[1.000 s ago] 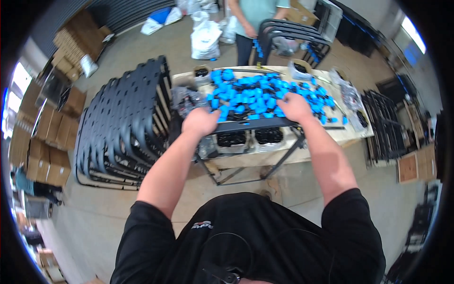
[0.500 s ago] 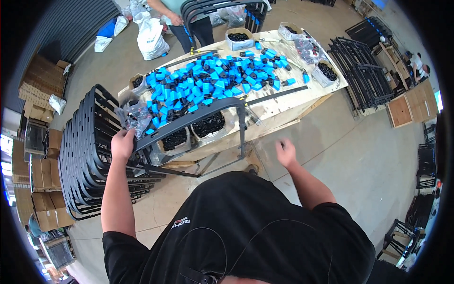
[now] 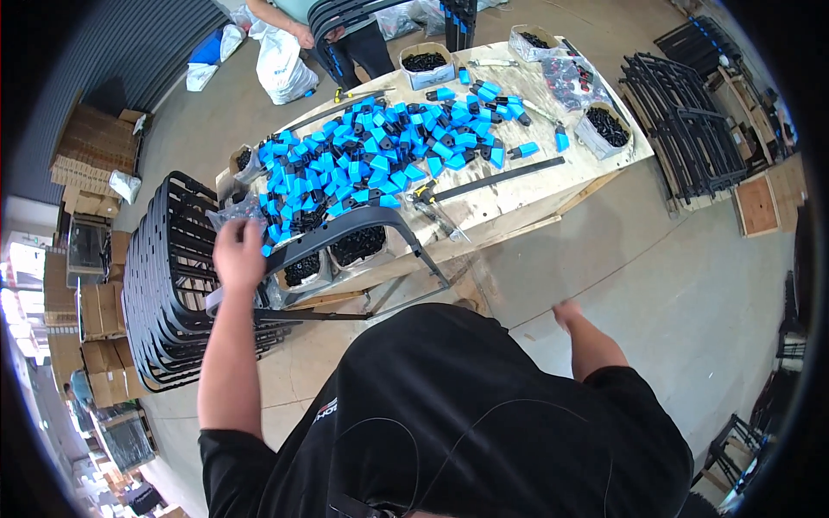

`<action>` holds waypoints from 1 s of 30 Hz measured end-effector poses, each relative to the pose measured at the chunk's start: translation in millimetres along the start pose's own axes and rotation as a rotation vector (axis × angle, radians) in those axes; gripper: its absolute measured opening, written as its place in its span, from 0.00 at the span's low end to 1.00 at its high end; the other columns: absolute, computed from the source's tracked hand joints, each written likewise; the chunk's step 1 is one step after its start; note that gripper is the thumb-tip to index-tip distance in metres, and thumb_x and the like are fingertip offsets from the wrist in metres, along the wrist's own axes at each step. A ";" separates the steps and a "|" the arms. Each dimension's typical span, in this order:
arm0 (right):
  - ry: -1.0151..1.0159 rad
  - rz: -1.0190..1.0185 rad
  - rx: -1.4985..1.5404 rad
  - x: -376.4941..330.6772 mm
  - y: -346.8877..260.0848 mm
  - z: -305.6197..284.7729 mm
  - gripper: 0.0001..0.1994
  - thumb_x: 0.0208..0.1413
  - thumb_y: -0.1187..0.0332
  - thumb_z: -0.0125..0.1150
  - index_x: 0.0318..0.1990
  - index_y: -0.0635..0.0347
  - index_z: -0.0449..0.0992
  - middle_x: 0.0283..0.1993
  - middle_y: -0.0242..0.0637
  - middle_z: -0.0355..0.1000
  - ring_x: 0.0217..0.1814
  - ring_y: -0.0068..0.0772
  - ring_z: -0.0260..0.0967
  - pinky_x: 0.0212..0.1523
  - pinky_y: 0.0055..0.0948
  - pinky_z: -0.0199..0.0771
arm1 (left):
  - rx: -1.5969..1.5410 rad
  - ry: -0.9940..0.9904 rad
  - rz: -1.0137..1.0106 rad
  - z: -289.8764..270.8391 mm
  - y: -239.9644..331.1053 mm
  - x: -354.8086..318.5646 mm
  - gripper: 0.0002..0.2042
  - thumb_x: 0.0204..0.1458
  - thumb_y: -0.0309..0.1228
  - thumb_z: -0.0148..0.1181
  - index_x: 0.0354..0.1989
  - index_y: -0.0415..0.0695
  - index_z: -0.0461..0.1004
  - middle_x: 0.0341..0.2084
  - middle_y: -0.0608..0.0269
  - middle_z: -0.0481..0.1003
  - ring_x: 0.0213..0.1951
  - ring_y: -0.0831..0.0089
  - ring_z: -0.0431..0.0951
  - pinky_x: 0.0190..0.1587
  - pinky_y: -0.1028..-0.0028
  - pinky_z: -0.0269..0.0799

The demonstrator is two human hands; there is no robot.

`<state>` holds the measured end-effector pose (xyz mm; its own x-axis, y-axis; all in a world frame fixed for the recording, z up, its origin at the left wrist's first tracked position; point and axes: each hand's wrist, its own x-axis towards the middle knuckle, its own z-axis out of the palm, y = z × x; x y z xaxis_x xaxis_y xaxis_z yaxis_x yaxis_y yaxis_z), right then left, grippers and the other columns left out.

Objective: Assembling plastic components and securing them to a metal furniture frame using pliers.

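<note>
A black bent-tube metal frame (image 3: 380, 221) leans at the near side of the table, its curved top corner beside the bins. My left hand (image 3: 239, 252) is over the left end of this frame, near a clear plastic bag (image 3: 235, 212) and the table's corner. Its fingers are smeared by motion, so I cannot see whether it touches the frame. My right hand (image 3: 567, 314) hangs out to the right above the floor, away from the table. Its fingers are small and blurred. A large pile of blue-and-black plastic pieces (image 3: 363, 155) covers the middle of the table.
Stacked black frames (image 3: 160, 285) stand to my left; more frames (image 3: 682, 129) lie at the right. Boxes of small black parts (image 3: 425, 65) sit on the wooden table (image 3: 509, 190). Across it, a person's hand (image 3: 302, 36) is by other black frames. Cardboard boxes line the left.
My left hand has come off its earlier clear grip position and moved slightly up. The frame has shifted lower and tilted. My right hand has moved right and down, and the view has turned slightly.
</note>
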<state>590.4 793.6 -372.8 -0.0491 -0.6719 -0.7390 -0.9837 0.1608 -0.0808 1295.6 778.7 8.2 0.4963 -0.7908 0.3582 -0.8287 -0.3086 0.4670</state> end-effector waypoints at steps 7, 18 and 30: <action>0.563 -0.160 0.509 25.1 -227.1 -164.5 0.21 0.58 0.52 0.55 0.44 0.64 0.79 0.47 0.59 0.77 0.53 0.59 0.74 0.56 0.49 0.72 | 0.140 -0.224 -0.145 11.6 16.8 -0.3 0.22 0.59 0.48 0.58 0.37 0.37 0.81 0.31 0.43 0.81 0.37 0.48 0.82 0.43 0.59 0.75; 0.216 -0.411 -0.178 46.0 -300.5 -221.2 0.26 0.60 0.51 0.52 0.55 0.64 0.75 0.60 0.55 0.71 0.63 0.53 0.69 0.65 0.45 0.68 | 0.173 -0.277 -0.240 15.3 27.0 5.5 0.19 0.56 0.44 0.61 0.35 0.36 0.81 0.30 0.45 0.81 0.36 0.50 0.82 0.43 0.61 0.75; 0.033 -0.446 -0.287 44.0 -317.3 -238.2 0.34 0.57 0.46 0.60 0.60 0.68 0.70 0.62 0.56 0.71 0.65 0.52 0.68 0.67 0.44 0.66 | 0.191 -0.347 -0.266 15.2 17.0 11.6 0.21 0.55 0.47 0.59 0.38 0.38 0.82 0.33 0.45 0.81 0.40 0.48 0.81 0.45 0.59 0.74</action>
<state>859.1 540.8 -220.5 0.3840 -0.6529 -0.6529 -0.9179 -0.3468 -0.1930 1283.4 756.3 8.1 0.6090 -0.7909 -0.0598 -0.7336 -0.5903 0.3369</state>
